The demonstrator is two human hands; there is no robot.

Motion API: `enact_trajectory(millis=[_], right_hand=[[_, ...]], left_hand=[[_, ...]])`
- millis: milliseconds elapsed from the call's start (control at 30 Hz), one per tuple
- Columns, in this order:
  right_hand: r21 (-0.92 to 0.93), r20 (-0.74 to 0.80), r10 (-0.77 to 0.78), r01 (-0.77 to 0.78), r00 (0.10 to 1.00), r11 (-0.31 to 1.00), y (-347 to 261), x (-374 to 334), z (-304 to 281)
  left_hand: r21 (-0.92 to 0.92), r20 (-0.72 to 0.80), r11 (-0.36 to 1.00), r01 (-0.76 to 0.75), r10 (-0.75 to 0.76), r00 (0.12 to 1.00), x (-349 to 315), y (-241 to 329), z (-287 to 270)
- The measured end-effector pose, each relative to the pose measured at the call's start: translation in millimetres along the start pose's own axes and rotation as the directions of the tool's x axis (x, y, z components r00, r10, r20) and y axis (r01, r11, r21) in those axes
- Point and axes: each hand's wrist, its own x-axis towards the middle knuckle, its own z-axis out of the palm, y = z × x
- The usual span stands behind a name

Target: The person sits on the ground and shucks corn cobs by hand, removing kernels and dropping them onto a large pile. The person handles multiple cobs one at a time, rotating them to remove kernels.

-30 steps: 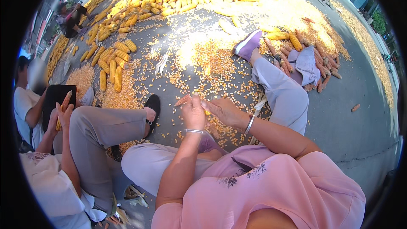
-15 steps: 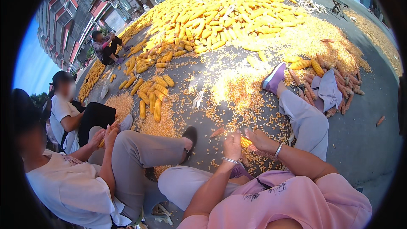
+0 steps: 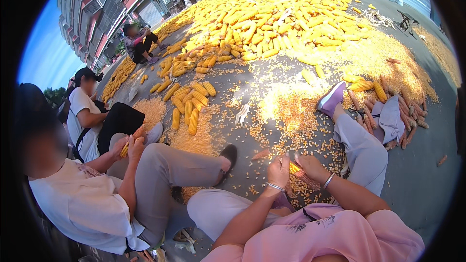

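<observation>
Between my knees, my left hand is closed around a partly shelled corn cob. Yellow kernels show on its near end, with a reddish bare part beside them. My right hand grips the same cob from the other side, its thumb close to the left thumb. Both wrists wear silver bracelets. Loose kernels are scattered on the ground just beyond my hands, and a reddish bare cob lies left of them.
A large heap of yellow corn cobs spreads ahead. Bare cobs and a pale lavender hat lie at right. Beside me at left sits a co-worker holding corn; two other people sit farther off. A small cob pile lies ahead-left.
The whole scene has shifted rightward in the picture as the view turned left. Both hands stay together on the corn cob, with the right fingers slightly more curled over it.
</observation>
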Motion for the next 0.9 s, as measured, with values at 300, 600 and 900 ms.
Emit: enact_trajectory(millis=[300,600,900], right_hand=[[0.124,0.145,0.023,-0.042,0.989,0.991,-21,-12,3],[0.495,0.324,0.214,-0.358,0.921,0.792,-55,-31,14],[0.555,0.410,0.356,-0.540,0.840,0.633,-50,-38,44]], left_hand=[[-0.147,-0.164,0.941,0.304,-0.326,0.931,49,-44,-25],[-0.128,-0.197,0.979,0.159,-0.182,0.963,29,12,-29],[-0.429,-0.258,0.886,0.174,-0.305,0.917,30,-44,-8]])
